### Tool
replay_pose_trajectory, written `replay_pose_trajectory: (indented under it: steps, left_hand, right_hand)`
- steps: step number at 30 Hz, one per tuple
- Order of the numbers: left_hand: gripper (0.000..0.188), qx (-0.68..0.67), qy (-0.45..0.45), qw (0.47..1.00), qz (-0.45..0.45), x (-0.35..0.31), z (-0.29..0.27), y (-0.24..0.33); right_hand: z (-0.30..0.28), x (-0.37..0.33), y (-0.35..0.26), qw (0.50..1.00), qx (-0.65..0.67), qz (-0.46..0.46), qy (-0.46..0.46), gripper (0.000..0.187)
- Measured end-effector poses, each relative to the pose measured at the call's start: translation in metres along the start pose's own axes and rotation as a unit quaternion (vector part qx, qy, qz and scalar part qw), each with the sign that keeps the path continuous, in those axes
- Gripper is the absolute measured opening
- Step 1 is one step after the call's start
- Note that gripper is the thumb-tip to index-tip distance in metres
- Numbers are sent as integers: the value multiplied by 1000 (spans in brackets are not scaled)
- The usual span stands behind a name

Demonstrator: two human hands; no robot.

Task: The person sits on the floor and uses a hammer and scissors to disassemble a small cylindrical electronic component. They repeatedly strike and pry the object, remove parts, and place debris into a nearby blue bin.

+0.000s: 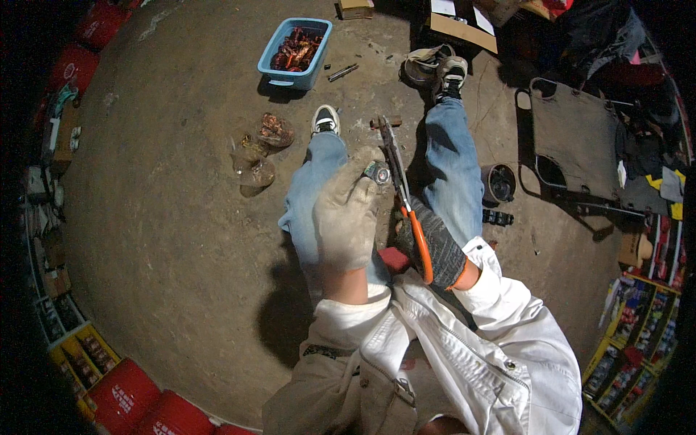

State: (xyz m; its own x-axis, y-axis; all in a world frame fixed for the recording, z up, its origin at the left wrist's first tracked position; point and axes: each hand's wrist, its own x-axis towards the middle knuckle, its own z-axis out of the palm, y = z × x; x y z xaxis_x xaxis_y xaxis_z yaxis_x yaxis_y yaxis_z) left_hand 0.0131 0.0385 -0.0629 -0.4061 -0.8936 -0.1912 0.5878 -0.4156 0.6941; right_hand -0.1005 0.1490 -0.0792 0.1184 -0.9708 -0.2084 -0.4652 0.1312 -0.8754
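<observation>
My left hand (344,217), in a pale, dirty work glove, is closed around a small round metal part (378,172) with a dark ring in its end. Only that end shows between the fingers; the rest is hidden, so I cannot tell its exact kind. Right beside it, my right hand (444,250), in a dark grey knit glove with an orange cuff, grips long-nosed pliers (416,233) with orange handles. Their dark jaws point away from me, past the round part. A small brown block (391,122) lies on the floor by the jaw tips.
Ahead stands a blue plastic basin (328,45) holding reddish copper scraps. A slim dark tool (343,72) lies near it. Clear bags of copper bits (275,130) sit left of my feet. On the right are a dark round container (499,183) and a folding chair (576,138).
</observation>
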Motion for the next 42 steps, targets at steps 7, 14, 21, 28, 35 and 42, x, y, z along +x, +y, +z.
replay_pose_trajectory:
  steps: [7,14,21,28,35,42]
  left_hand:
    - [39,-177,-48,982,-40,3,-4,-10]
    - [40,-159,-91,982,-36,2,0,-1]
    - [32,-141,-69,987,31,6,-2,0]
    - [32,-118,-18,985,128,9,-8,-1]
    - [31,-124,-16,983,132,9,-6,-4]
    - [35,-69,-31,992,105,0,-5,-2]
  right_hand:
    - [16,-21,23,979,191,19,62,52]
    - [30,-11,14,840,504,-92,176,51]
    - [13,-24,-1,973,87,-140,162,28]
    - [29,-34,-8,916,382,110,56,20]
    - [37,-22,-19,870,391,241,181,22]
    - [12,7,-31,942,-125,8,311,50]
